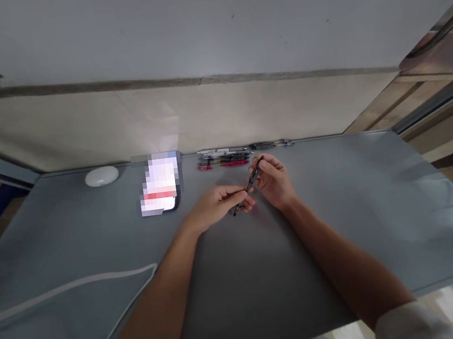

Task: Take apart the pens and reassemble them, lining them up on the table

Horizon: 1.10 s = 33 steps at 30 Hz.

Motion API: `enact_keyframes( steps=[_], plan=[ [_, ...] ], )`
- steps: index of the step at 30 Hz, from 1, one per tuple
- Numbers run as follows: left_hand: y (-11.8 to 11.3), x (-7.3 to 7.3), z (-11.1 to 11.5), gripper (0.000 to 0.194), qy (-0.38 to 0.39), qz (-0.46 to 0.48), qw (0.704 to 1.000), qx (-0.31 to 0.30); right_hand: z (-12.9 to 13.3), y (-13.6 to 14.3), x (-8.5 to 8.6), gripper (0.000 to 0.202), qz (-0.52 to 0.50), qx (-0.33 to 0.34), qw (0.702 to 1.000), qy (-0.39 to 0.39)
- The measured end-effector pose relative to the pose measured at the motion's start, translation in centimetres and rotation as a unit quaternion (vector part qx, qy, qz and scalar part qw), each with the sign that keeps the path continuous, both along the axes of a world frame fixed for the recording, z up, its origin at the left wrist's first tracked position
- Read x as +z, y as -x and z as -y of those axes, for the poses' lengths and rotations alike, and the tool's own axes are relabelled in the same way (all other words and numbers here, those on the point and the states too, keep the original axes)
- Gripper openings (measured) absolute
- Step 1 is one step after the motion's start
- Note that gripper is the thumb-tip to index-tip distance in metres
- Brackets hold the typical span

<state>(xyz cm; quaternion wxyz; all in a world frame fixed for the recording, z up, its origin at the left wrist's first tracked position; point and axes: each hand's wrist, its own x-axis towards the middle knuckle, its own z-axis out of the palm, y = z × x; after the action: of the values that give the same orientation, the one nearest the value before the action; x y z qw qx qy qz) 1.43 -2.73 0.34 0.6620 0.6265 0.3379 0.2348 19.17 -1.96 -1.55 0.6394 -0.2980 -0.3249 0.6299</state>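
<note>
A dark pen (249, 185) slants between my two hands above the grey table, its upper end leaning right. My left hand (222, 203) pinches it along the lower part, thumb on top. Around the upper part close the thumb and fingers of my right hand (272, 181). Just beyond, several pens (225, 159) lie side by side against the wall, white, dark and red among them. Another group of dark pens (272, 144) lies to their right along the table's back edge.
A phone (161, 183) with a blurred, lit screen lies left of the pens. Farther left sits a white rounded object (102, 176). A white cable (71, 285) crosses the table (371, 206) at the left front, running beside my left forearm. The wall (244, 112) rises behind.
</note>
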Motion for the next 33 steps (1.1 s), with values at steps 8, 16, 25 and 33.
enact_keyframes(
  steps=[8, 16, 25, 33],
  plan=[
    [-0.31, -0.61, -0.14, 0.027, -0.031, -0.022, 0.995, 0.09, -0.33, 0.1, -0.02, 0.018, 0.007, -0.05, 0.999, 0.012],
    [-0.11, -0.26, -0.09, 0.023, -0.001, 0.004, 1.0, 0.031, -0.07, -0.05, -0.09, 0.014, -0.004, 0.014, 1.0, -0.019],
    [-0.12, -0.53, -0.38, 0.026, -0.041, -0.033, 0.994, 0.095, -0.36, 0.1, 0.05, 0.018, -0.006, -0.047, 0.999, 0.01],
    [0.14, -0.53, -0.26, 0.024, -0.041, -0.025, 0.997, 0.058, -0.23, 0.14, 0.11, 0.017, 0.005, -0.013, 1.0, -0.002]
  ],
)
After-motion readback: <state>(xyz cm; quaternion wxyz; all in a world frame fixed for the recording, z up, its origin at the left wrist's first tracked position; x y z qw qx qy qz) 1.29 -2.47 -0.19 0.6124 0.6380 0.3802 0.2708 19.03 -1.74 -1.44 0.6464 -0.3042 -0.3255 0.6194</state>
